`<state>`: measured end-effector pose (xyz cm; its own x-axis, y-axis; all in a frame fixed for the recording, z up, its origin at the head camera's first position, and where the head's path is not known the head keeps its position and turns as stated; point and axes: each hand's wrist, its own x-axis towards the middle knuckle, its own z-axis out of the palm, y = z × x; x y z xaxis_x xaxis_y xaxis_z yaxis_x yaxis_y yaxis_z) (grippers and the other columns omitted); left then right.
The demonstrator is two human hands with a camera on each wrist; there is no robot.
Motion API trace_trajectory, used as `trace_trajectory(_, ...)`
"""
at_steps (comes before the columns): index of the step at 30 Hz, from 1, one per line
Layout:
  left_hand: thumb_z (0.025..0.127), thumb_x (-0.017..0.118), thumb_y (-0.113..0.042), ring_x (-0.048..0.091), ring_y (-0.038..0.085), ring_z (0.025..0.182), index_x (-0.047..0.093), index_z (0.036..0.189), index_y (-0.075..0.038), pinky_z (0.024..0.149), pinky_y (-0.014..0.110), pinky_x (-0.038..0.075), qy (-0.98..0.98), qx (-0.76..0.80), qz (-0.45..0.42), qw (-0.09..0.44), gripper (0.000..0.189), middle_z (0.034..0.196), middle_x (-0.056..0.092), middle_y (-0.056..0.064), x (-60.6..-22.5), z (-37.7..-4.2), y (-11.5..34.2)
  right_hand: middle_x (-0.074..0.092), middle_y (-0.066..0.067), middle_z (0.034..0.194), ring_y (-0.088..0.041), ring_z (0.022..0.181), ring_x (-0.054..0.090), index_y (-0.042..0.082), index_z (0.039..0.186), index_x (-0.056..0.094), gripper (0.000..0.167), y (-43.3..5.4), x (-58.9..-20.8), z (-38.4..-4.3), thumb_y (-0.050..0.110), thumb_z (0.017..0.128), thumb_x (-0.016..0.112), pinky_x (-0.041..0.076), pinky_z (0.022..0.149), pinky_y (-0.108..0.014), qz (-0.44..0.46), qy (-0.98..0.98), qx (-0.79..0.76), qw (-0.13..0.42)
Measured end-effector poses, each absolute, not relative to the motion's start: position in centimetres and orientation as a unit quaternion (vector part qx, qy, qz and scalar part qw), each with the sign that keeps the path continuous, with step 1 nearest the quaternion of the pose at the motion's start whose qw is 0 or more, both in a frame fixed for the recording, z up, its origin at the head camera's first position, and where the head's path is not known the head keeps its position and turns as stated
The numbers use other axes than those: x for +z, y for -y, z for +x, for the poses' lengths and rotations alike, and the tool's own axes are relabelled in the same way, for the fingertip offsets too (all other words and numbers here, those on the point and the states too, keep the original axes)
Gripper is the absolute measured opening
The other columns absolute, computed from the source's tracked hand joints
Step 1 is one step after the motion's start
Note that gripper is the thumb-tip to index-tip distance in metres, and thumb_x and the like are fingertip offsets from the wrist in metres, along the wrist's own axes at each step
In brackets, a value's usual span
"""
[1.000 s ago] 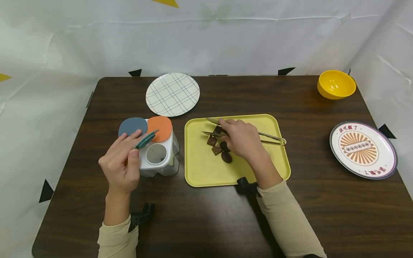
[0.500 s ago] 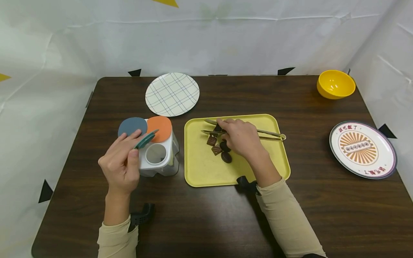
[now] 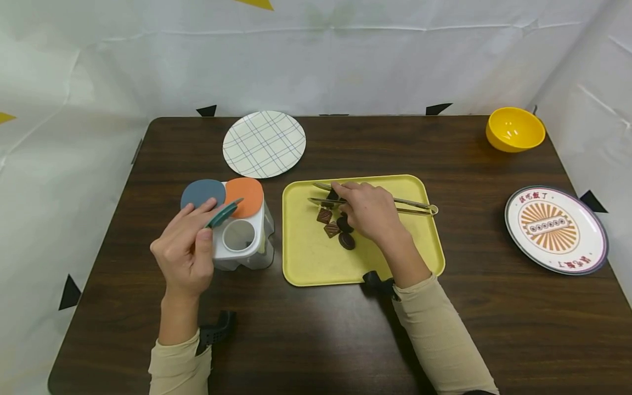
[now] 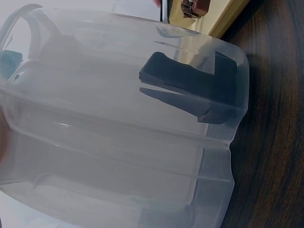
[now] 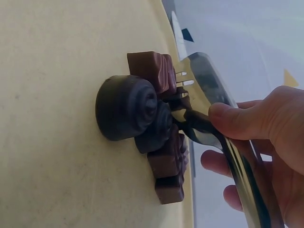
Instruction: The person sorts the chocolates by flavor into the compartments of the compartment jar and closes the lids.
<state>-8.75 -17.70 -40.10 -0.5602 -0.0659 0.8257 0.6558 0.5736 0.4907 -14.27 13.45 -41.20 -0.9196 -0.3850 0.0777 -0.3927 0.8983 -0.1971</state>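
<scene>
On the left, my left hand holds a teal flip lid raised over the open round hole of a clear canister with a white top. A dark block-like shape shows through its wall near the bottom in the left wrist view. My right hand grips metal tongs over a yellow tray. The tongs' jaws reach in at a cluster of chocolates, with square brown chocolates and round dark chocolates. One jaw overlaps the chocolates in the right wrist view.
Blue and orange lids cover other compartments of the canister. A checked plate lies behind it. At the right are a yellow bowl and a printed white plate. White sheeting hangs behind the table.
The tongs' two arms have come slightly closer together and their looped end has shifted a little away from me. The left hand and the teal lid stay in place.
</scene>
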Motion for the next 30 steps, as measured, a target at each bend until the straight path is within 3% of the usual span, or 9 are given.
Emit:
trace_trajectory(7,0.097,0.048,-0.045,0.071,0.038,0.087,0.077,0.089,0.005,0.094,0.051,0.049,0.774,-0.424,-0.189,0.432,0.059,0.089,0.074,0.018,-40.0,-8.8,17.6,0.066,-0.003,0.126,-0.023,0.070,0.059,0.019,0.140,0.057,0.049,-13.7,-40.6,-13.9,0.015,0.093,0.067,0.034,0.048,-0.032,0.203,0.970,0.127,0.042)
trace_trajectory(17,0.098,0.048,-0.042,0.071,0.040,0.087,0.076,0.084,0.007,0.094,0.050,0.049,0.768,-0.431,-0.192,0.433,0.058,0.083,0.073,0.020,-39.5,-8.5,17.2,0.066,-0.003,0.126,-0.026,0.095,0.066,0.019,0.140,0.057,0.050,-14.2,-38.4,-12.4,0.016,0.092,0.069,0.045,0.058,-0.036,0.220,0.957,0.163,0.090)
trace_trajectory(30,0.098,0.048,-0.041,0.071,0.041,0.086,0.075,0.083,0.008,0.094,0.050,0.049,0.766,-0.431,-0.195,0.436,0.058,0.082,0.073,0.021,-39.3,-8.5,17.1,0.066,-0.005,0.125,-0.027,0.099,0.066,0.016,0.137,0.060,0.050,-13.9,-34.2,-9.5,0.009,0.088,0.071,0.046,0.059,-0.038,0.278,0.923,0.210,0.167)
